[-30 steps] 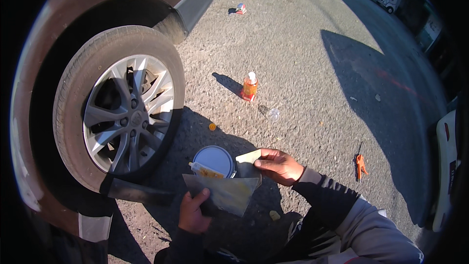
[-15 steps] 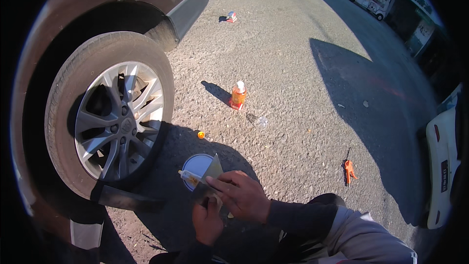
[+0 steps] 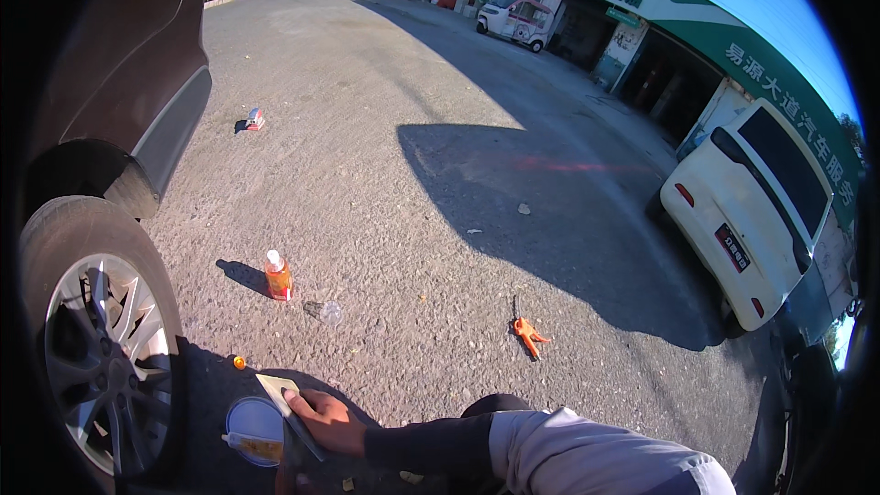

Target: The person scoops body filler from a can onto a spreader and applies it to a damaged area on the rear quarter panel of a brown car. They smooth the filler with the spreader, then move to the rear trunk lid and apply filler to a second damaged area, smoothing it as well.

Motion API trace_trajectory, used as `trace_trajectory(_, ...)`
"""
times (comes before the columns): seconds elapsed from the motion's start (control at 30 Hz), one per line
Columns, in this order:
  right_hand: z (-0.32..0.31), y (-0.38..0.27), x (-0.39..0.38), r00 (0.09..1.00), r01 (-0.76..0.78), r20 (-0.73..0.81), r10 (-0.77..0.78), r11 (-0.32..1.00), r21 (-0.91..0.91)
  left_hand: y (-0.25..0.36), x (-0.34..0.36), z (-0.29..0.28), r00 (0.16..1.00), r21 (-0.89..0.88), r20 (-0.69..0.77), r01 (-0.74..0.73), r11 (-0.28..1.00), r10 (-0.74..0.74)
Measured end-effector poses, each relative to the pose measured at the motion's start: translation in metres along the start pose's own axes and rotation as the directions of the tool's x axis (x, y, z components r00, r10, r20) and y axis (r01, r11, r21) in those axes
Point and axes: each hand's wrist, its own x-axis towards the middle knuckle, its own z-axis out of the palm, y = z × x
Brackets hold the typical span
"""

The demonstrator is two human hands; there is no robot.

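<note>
and here's your right hand (image 3: 332,423) clamped on a thin flat plate (image 3: 279,394), thumb against its face, low in the view and just beside the round white lid (image 3: 252,416) with the blue rim; the plate slants, its pale end pointing up and left. it looks light, barely any weight to you, and stiff enough to hold its shape, maybe with a little spring if you press. hardly fragile, but a smooth face like that could turn slippery when smeared, so pinch the broad sides between thumb and fingers, clear of the thin edges. across the lid lies a pale tube (image 3: 258,447), amber inside, probably softer to squeeze. that dim patch at the lower edge looks like your left hand (image 3: 291,479), and whether it grips anything, you can't tell
</note>
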Motion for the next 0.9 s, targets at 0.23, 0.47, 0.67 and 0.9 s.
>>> trace_trajectory(0.23,-0.012,-0.001,-0.007,0.681,-0.571,0.707,0.188,0.741,0.353,0.004,0.021,-0.029,0.966,-0.185,-0.221,-0.178,0.966,0.136)
trace_trajectory(0.47,-0.027,-0.006,0.019,0.643,-0.64,0.69,0.332,0.727,0.247,-0.008,0.029,-0.032,0.984,-0.191,-0.176,-0.044,0.981,0.01)
trace_trajectory(0.67,-0.009,-0.014,0.025,0.985,0.13,-0.124,-0.117,0.986,0.1,0.002,0.019,-0.029,0.997,-0.162,0.048,0.07,0.984,-0.063)
trace_trajectory(0.9,-0.003,-0.014,0.007,0.99,-0.037,-0.134,0.04,0.999,0.023,0.029,0.0,-0.016,0.963,-0.413,0.195,-0.092,0.906,0.187)
